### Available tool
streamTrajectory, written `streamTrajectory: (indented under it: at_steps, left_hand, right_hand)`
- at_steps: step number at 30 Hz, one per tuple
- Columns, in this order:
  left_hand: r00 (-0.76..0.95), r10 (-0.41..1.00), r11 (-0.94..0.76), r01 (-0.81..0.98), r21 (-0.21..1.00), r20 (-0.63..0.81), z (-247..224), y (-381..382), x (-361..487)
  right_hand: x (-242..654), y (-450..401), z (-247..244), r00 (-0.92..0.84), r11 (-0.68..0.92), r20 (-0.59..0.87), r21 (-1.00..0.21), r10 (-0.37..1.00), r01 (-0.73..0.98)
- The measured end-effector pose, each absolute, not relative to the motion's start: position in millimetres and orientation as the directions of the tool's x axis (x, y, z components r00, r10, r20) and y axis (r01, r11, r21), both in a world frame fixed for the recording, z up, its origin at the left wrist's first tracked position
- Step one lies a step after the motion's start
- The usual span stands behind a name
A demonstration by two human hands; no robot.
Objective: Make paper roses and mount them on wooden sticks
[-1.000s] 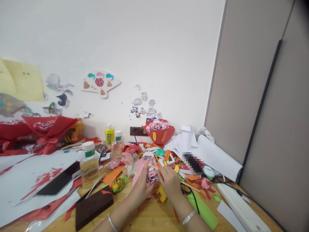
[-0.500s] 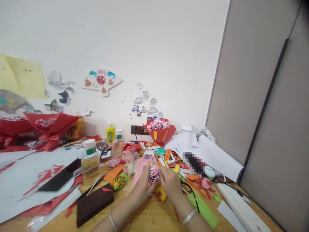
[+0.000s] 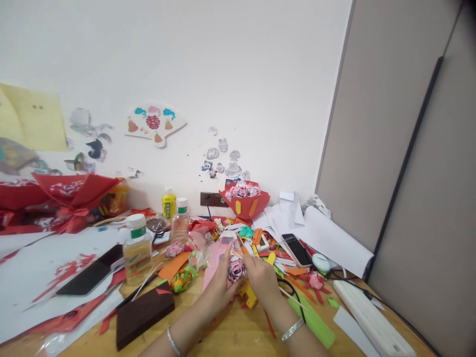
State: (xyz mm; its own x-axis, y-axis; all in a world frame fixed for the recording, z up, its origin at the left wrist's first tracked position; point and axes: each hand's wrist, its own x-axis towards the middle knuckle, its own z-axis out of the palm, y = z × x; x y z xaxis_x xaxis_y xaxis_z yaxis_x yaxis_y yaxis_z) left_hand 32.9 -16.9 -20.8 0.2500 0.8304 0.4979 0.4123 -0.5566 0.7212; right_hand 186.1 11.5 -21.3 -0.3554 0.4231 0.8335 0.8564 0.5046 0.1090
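A pink, white and dark paper rose [image 3: 235, 269] sits against the inside of my left hand [image 3: 220, 283], its thumb below and fingers behind. My right hand [image 3: 262, 278] is closed beside the rose, fingertips pinched at its upper right edge. From under the right hand a thin wooden stick [image 3: 293, 299] slants out to the lower right; its other end appears to be at the rose. Pink paper [image 3: 212, 263] lies just left of the rose. Below the hands is a yellow cut-out piece [image 3: 248, 295].
Bottles [image 3: 137, 248] stand at left, beside a dark phone [image 3: 91, 270] and a brown box [image 3: 145, 315]. Scattered paper scraps cover the middle. A red-wrapped bouquet [image 3: 246, 206] stands against the wall. At right lie a smaller phone [image 3: 296, 249] and a white power strip [image 3: 372, 317].
The view has shifted slightly, moving everything a little to the left. Both hands keep nearly the same grip on the rose and stick. The phone at right, blurred out before, now shows clearly.
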Motion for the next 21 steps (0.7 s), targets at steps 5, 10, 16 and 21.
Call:
streamTrajectory:
  at_steps: [5,10,16,21]
  left_hand:
    - [0.232,0.825,-0.563,0.398,0.724,0.515,-18.6,-16.8,33.8]
    - [0.193,0.809,-0.581,0.407,0.705,0.555,-18.6,-15.5,34.1]
    - [0.191,0.813,-0.574,0.427,0.699,0.55,-20.4,-14.3,34.1]
    - [0.218,0.818,-0.571,0.41,0.711,0.532,-20.8,-13.8,34.2]
  right_hand:
    - [185.5,8.3,-16.7,-0.241,0.509,0.861,-0.024,0.447,0.86]
    - [186.8,4.1,-11.9,-0.16,0.579,0.862,-0.175,0.481,0.796]
    - [184.9,6.0,-15.6,-0.195,0.639,0.856,-0.187,0.479,0.746]
    - [183.5,6.1,-18.0,-0.199,0.643,0.855,-0.188,0.479,0.742]
